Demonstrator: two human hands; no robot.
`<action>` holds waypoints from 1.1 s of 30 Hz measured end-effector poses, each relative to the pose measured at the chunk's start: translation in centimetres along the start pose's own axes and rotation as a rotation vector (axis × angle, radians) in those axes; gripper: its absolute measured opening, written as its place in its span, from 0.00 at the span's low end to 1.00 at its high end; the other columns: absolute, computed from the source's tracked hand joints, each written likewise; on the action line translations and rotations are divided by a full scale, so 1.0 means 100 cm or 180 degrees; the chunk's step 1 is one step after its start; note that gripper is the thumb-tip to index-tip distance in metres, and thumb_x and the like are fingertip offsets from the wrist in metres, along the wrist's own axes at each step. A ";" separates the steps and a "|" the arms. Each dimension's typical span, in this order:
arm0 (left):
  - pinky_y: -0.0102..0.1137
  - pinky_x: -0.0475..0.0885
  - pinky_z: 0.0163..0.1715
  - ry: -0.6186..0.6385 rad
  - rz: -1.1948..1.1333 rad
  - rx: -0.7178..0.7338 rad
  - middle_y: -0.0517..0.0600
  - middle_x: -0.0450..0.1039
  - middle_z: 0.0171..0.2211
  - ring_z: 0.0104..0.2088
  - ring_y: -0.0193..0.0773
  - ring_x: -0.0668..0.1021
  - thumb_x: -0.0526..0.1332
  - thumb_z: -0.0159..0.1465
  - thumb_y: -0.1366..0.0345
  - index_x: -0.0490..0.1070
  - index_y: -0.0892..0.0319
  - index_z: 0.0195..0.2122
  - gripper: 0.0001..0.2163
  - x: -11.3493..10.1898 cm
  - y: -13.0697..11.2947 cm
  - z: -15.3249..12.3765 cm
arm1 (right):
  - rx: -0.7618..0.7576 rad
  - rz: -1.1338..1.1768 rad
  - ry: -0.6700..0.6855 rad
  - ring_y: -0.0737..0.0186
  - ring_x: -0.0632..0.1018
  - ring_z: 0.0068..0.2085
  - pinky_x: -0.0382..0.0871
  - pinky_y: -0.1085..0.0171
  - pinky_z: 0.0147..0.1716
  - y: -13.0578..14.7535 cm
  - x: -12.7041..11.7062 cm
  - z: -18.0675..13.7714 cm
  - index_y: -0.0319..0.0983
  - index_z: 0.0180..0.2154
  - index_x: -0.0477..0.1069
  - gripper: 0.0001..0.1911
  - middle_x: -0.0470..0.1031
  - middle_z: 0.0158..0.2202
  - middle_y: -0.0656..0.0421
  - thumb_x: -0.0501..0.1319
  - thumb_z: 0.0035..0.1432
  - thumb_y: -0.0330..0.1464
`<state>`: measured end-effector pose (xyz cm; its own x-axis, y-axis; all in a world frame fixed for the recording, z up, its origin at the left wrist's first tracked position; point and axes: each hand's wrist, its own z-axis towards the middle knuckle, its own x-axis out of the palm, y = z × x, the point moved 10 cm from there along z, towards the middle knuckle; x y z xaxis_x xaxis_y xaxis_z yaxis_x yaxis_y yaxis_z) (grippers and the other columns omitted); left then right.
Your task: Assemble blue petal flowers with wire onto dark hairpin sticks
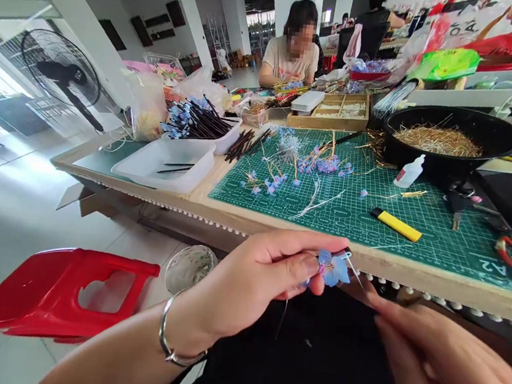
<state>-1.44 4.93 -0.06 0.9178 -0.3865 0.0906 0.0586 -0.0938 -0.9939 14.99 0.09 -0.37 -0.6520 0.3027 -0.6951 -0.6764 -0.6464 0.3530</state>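
Observation:
My left hand (270, 264), wearing a silver bangle, is closed, with a blue translucent flower (334, 270) pinched between thumb and fingers. The dark tip of a stick (348, 252) shows beside the petals at my index fingertip; the remainder is hidden in the hand. From that tip a thin pale wire (357, 274) runs down to my right hand (441, 349), whose thumb and finger pinch its end. Both hands are above my dark-clothed lap, in front of the table edge. A fine strand hangs below my left hand.
On the green cutting mat (351, 206) lie small blue-purple flower sprigs (326, 163), a yellow lighter (397, 225) and a white bottle (409, 171). White trays (167, 163) hold dark sticks. A black basin (456, 138) stands right. A red stool (54, 292) is left; a person (292, 54) sits opposite.

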 end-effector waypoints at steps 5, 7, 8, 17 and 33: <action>0.20 0.54 0.22 0.0114 -0.0888 -0.0268 0.47 0.71 0.28 0.25 0.23 0.65 0.65 0.66 0.64 0.81 0.51 0.48 0.10 0.007 0.005 0.003 | 0.0398 0.0496 0.0350 0.48 0.78 0.54 0.75 0.49 0.53 -0.005 0.021 0.034 0.46 0.57 0.68 0.21 0.76 0.55 0.55 0.58 0.67 0.45; 0.20 0.54 0.22 0.0130 -0.0961 -0.0297 0.48 0.71 0.28 0.25 0.23 0.66 0.65 0.66 0.64 0.81 0.52 0.47 0.10 0.009 0.005 0.003 | 0.1134 0.1663 0.0283 0.52 0.79 0.50 0.78 0.55 0.48 -0.014 0.025 0.037 0.51 0.56 0.69 0.20 0.77 0.52 0.57 0.60 0.65 0.46; 0.19 0.54 0.21 0.0144 -0.1022 -0.0340 0.48 0.70 0.28 0.25 0.23 0.66 0.65 0.66 0.64 0.81 0.52 0.47 0.10 0.010 0.006 0.003 | 0.1506 0.2364 0.0236 0.55 0.80 0.45 0.79 0.60 0.42 -0.016 0.030 0.036 0.52 0.53 0.71 0.17 0.78 0.47 0.58 0.61 0.64 0.46; 0.21 0.47 0.17 0.0425 -0.1857 -0.0815 0.47 0.70 0.24 0.18 0.21 0.60 0.65 0.64 0.66 0.74 0.58 0.43 0.07 0.026 0.025 -0.002 | 0.2593 0.4900 0.0141 0.72 0.48 0.19 0.42 0.69 0.15 -0.008 0.066 0.033 0.49 0.36 0.76 0.08 0.50 0.18 0.67 0.71 0.54 0.41; 0.21 0.50 0.16 0.0745 -0.2064 -0.1025 0.45 0.68 0.23 0.16 0.23 0.60 0.62 0.61 0.65 0.61 0.57 0.34 0.08 0.038 0.042 0.006 | 0.2739 0.4514 0.0074 0.73 0.59 0.18 0.49 0.71 0.15 -0.029 0.072 0.023 0.48 0.33 0.80 0.11 0.66 0.20 0.62 0.75 0.48 0.43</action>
<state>2.54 3.64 -3.93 0.6293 -0.3438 0.6970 0.4074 -0.6178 -0.6726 11.45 5.76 -4.90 -0.8753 -0.1654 0.4544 0.4280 0.1724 0.8872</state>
